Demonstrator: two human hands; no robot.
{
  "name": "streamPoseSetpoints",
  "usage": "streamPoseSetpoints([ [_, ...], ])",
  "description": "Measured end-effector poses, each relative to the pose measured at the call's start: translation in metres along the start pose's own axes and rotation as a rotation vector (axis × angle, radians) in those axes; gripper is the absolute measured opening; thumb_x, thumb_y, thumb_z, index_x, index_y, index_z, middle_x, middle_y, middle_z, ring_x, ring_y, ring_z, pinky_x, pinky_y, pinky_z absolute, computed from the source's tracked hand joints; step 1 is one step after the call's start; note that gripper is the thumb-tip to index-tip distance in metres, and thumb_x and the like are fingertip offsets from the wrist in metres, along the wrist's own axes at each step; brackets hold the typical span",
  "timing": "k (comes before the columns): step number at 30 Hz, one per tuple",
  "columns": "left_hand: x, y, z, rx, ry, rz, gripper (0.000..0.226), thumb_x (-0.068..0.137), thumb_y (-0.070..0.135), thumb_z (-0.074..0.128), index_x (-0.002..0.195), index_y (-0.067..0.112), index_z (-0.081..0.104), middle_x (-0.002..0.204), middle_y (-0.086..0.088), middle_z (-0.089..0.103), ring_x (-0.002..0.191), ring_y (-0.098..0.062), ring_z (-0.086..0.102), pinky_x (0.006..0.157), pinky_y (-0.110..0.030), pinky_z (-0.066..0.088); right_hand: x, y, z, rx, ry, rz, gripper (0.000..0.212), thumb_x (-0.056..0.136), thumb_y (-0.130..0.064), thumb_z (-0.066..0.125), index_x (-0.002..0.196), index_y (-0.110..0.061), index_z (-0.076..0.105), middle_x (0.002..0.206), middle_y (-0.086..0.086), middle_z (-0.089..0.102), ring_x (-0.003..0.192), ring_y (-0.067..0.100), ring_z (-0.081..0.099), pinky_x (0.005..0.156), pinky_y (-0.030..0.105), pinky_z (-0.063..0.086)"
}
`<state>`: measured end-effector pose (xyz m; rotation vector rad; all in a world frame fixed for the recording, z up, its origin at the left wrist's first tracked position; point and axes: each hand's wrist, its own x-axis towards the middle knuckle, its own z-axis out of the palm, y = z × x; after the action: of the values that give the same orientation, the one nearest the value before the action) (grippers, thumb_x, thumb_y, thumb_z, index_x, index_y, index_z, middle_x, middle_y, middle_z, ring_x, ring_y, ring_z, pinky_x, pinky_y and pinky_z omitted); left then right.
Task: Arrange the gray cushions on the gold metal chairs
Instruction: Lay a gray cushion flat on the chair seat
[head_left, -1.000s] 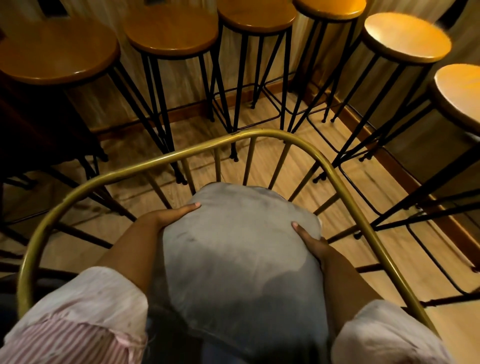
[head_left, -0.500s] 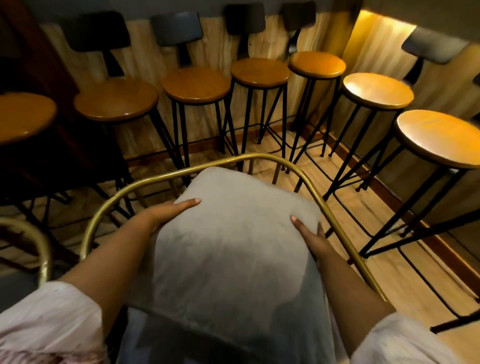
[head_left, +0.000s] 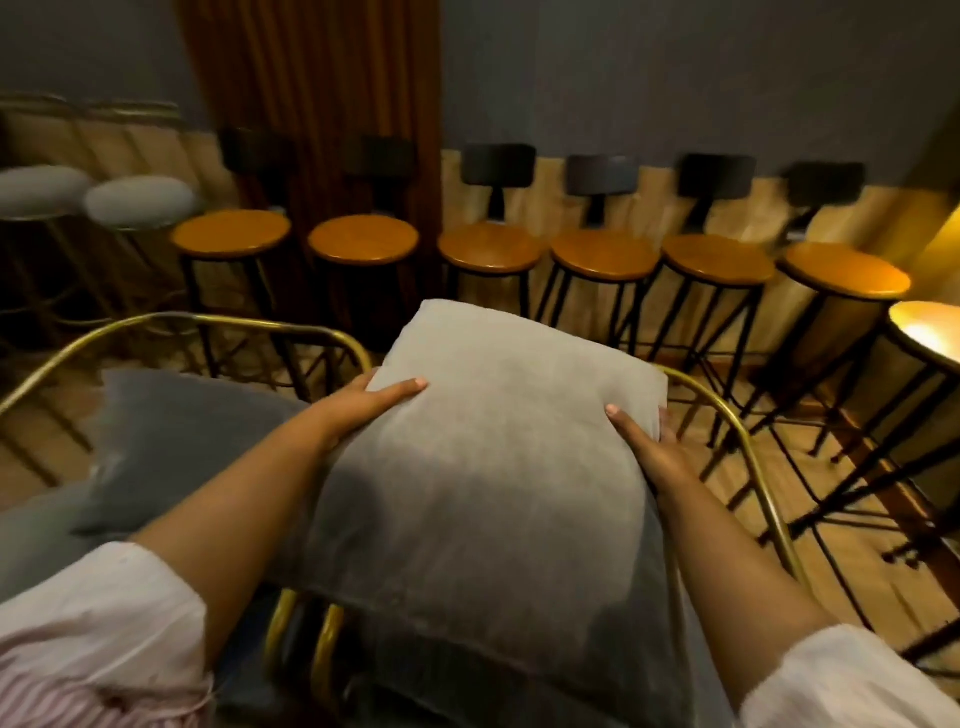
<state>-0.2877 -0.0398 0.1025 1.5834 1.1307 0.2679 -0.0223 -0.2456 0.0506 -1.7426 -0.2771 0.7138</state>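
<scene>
Cushion (head_left: 483, 467) gripped both sides, bottom cut off

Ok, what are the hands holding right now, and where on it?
A gray cushion, gripped by its two side edges near the far end: left hand on the left edge, right hand on the right.

Two gray cushions (head_left: 483, 467); two gold chairs (head_left: 208, 325); seven wooden stools (head_left: 231, 234).

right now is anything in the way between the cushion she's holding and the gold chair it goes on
Nothing visible is. Both the left hand and right hand grip the gray cushion directly over the gold chair; the seat beneath is hidden.
</scene>
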Motion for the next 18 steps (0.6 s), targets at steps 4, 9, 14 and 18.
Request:
streamPoseSetpoints([
  [4, -0.029, -0.03, -0.048, -0.053, 0.109, -0.019, 0.092, 0.07, 0.064, 0.063, 0.147, 0.03, 0.027, 0.15, -0.006, 0.038, 0.127, -0.032, 0.046, 0.099, -0.044, 0.038, -0.014, -0.016, 0.058, -0.043, -0.103, -0.03, 0.116, 0.06, -0.063, 0.077, 0.152, -0.036, 0.01, 0.158, 0.003, 0.024, 0.138, 0.033, 0.035, 0.11, 0.047, 0.036],
  [9, -0.05, -0.072, -0.124, -0.113, 0.214, -0.067, 0.096, 0.066, 0.066, 0.063, 0.147, 0.028, 0.027, 0.15, -0.007, 0.039, 0.115, -0.027, 0.048, 0.093, -0.044, 0.04, -0.029, -0.03, 0.151, -0.069, -0.254, -0.059, 0.104, 0.074, -0.048, 0.074, 0.152, -0.035, 0.007, 0.158, 0.008, 0.024, 0.136, 0.036, 0.036, 0.105, 0.047, 0.038],
  [14, -0.049, -0.107, -0.22, -0.16, 0.331, -0.139, 0.084, 0.078, 0.056, 0.062, 0.148, 0.028, 0.025, 0.15, -0.009, 0.037, 0.13, -0.036, 0.044, 0.095, -0.046, 0.04, -0.034, -0.05, 0.267, -0.092, -0.376, -0.076, 0.105, 0.074, -0.048, 0.074, 0.153, -0.033, 0.007, 0.156, 0.009, 0.027, 0.133, 0.036, 0.04, 0.102, 0.045, 0.04],
  [18, -0.028, -0.12, -0.311, -0.153, 0.405, -0.195, 0.089, 0.077, 0.059, 0.061, 0.149, 0.028, 0.021, 0.154, -0.01, 0.032, 0.134, -0.038, 0.039, 0.102, -0.049, 0.037, -0.027, -0.076, 0.371, -0.095, -0.447, -0.082, 0.107, 0.072, -0.048, 0.075, 0.153, -0.03, 0.008, 0.156, 0.008, 0.028, 0.133, 0.034, 0.041, 0.1, 0.042, 0.041],
])
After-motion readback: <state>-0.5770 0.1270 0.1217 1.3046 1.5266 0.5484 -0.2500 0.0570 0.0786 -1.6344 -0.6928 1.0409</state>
